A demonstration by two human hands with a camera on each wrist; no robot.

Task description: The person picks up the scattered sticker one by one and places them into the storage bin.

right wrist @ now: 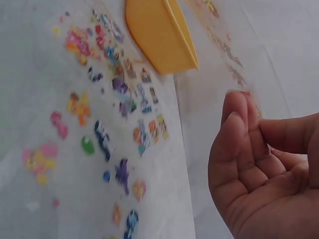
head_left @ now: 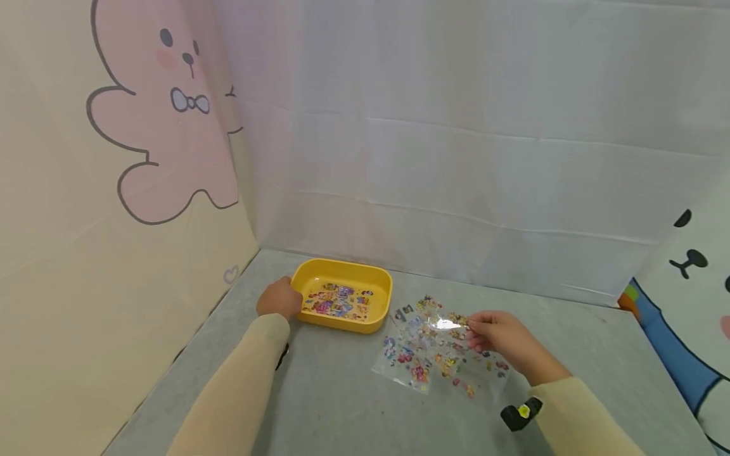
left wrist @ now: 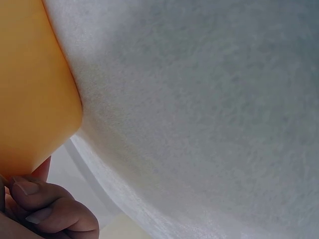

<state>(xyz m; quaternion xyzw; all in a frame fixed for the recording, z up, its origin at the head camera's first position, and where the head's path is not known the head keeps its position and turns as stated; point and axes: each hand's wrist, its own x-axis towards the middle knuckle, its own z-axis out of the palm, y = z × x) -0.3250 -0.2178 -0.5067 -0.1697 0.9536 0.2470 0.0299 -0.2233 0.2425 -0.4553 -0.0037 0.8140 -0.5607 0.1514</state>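
My left hand point(head_left: 279, 299) grips the left end of a yellow plastic tray point(head_left: 372, 327), with curled fingers point(left wrist: 65, 214) at its edge in the left wrist view. Inside the tray lies a clear sticker sheet point(head_left: 339, 301) printed with colourful cartoon figures. To the right, my right hand point(head_left: 502, 339) pinches the edge of another clear sticker sheet point(head_left: 447, 324) between thumb and fingers. This sheet is raised and catches a bright glare. Below it, more sticker sheet point(right wrist: 104, 134) lies on the table; how many layers overlap cannot be told.
The grey table point(head_left: 336, 392) meets a white cloth wall point(head_left: 456, 158) just behind the tray. A cream panel with a pink bear point(head_left: 171, 126) stands at the left. Another printed panel point(head_left: 684, 329) borders the right side.
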